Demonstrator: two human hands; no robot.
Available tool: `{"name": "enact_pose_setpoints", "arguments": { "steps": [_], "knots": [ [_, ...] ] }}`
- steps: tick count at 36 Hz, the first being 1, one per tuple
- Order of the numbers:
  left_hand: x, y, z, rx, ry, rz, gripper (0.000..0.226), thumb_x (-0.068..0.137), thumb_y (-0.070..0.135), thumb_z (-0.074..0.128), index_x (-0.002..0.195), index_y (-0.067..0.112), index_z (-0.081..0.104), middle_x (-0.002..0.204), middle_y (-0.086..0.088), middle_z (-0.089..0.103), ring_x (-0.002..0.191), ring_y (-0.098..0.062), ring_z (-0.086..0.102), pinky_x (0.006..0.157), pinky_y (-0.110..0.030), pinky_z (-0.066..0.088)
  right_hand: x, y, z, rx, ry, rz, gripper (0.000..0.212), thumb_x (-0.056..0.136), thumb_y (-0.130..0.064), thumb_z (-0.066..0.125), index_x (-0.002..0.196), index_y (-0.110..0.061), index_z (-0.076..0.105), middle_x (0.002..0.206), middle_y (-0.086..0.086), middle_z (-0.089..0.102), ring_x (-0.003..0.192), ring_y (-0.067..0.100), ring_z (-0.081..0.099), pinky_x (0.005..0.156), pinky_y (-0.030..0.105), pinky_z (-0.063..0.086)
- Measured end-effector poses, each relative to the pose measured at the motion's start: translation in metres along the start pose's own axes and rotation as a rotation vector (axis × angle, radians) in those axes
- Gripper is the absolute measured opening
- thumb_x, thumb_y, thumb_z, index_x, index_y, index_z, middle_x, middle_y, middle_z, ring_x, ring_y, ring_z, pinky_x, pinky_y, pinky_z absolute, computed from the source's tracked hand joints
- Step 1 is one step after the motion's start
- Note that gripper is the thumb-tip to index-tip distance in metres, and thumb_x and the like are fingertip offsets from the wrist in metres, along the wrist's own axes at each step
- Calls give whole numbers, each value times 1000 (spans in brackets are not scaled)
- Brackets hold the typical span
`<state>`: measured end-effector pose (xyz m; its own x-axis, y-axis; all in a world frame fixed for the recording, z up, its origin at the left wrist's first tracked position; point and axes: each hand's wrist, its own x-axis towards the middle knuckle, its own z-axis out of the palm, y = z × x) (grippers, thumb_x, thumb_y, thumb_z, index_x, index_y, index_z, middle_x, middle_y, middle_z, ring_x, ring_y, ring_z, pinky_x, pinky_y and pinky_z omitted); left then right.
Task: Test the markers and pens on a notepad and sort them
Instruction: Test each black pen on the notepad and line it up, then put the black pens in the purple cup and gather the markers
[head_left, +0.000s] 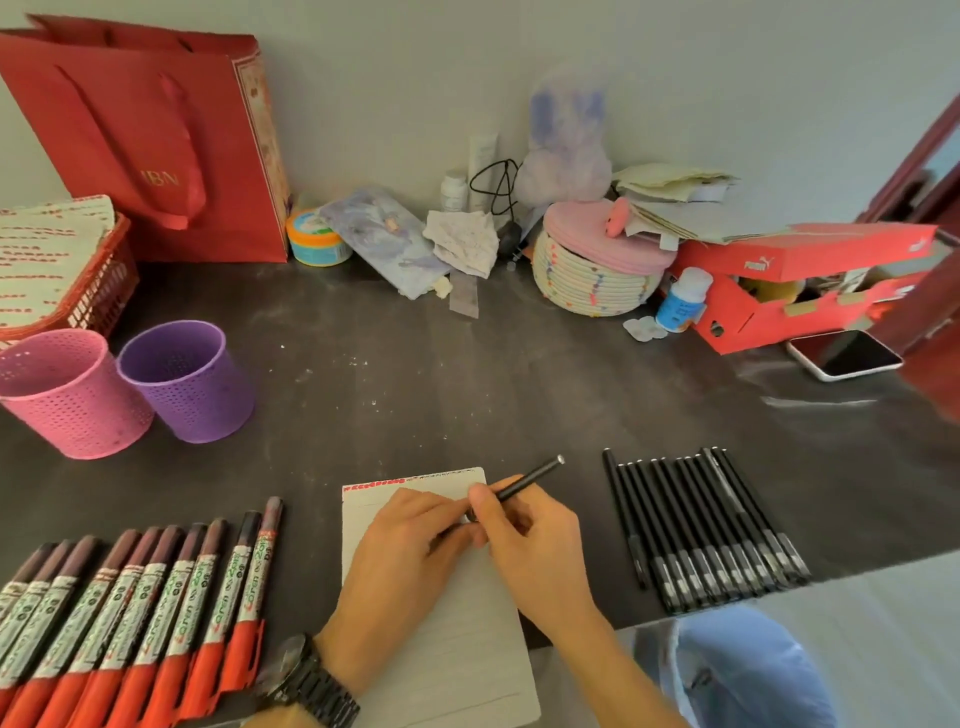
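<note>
While the dark surface (415, 389) carries the notepad (467, 649) between markers (156, 597) and pens (717, 530), the right hand (540, 545) clamps its fingers on one black pen (530, 478). The left hand (410, 540) pinches its lower end, seemingly uncapping it. Next comes a test scribble.

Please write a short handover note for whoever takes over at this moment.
Right hand grips a thin black pen over the white notepad; left hand pinches its lower end.
Red-bodied markers lie in a row on the left, black pens in a row on the right.
Done: no marks visible on the page; no pens stick out of the pink perforated cup or purple perforated cup.
Left: test and sort all.
</note>
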<state>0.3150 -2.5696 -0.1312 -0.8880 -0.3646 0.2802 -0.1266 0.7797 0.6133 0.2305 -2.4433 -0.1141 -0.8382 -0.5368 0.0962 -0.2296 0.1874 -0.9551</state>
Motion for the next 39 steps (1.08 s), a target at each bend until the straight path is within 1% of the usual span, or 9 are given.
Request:
{"name": "enact_pose_setpoints", "arguments": {
  "steps": [6,14,16,19,24,27,31,36,39],
  "knots": [
    [1,8,0,208,-209,-105,46,93,63,45,133,40,49,137,22,44,125,-2,39,105,-17,30,3,-12,-38,83,139,20,31,101,-34,57,74,-21,66,63,1,62,59,11,57,59,20,46],
    [14,32,-11,482,-378,-11,48,100,60,29,143,38,31,148,19,31,135,-6,34,97,-24,45,28,-1,-181,78,52,153,35,94,-6,49,70,-21,71,65,0,60,51,11,48,48,21,41],
    [19,40,-12,573,-400,-3,48,100,60,31,140,34,35,144,13,37,132,-10,40,94,-26,47,34,12,-219,-107,80,239,34,96,-8,51,77,-28,71,65,0,63,44,7,43,45,20,35],
    [35,64,-8,665,-352,35,44,100,58,33,131,28,43,128,5,47,119,-16,48,91,-29,48,38,25,-262,-431,89,375,16,96,-38,61,86,-26,63,76,0,70,59,9,57,59,30,42],
    [65,122,26,435,-354,-109,62,89,78,30,105,22,50,103,2,58,96,-21,60,77,-35,53,34,33,-281,-694,-110,618,68,78,-77,62,108,-18,49,100,3,63,90,18,62,70,33,45],
    [77,147,64,447,-406,-204,74,84,85,29,99,15,46,104,-5,62,92,-26,64,65,-32,45,36,29,-272,-748,-147,602,95,72,-84,62,129,-12,41,110,1,60,98,19,61,65,29,43],
    [90,163,105,481,-428,-363,100,79,88,34,135,6,39,123,-11,57,101,-25,63,62,-33,41,40,23,-249,-831,-190,602,124,67,-89,60,149,-3,25,131,10,57,110,26,61,79,36,51],
    [97,171,132,495,-387,-493,85,74,82,53,120,12,40,110,-9,47,63,-22,39,48,-34,25,46,24,-230,-998,-180,573,109,76,-78,64,147,-4,25,140,15,49,114,31,60,84,41,53],
    [102,172,135,456,-426,-539,84,69,79,60,118,14,38,114,-9,44,72,-23,43,56,-35,32,48,26,-222,-1052,-181,557,92,83,-65,63,143,-4,29,139,15,50,120,35,56,85,40,49]
  ]
}}
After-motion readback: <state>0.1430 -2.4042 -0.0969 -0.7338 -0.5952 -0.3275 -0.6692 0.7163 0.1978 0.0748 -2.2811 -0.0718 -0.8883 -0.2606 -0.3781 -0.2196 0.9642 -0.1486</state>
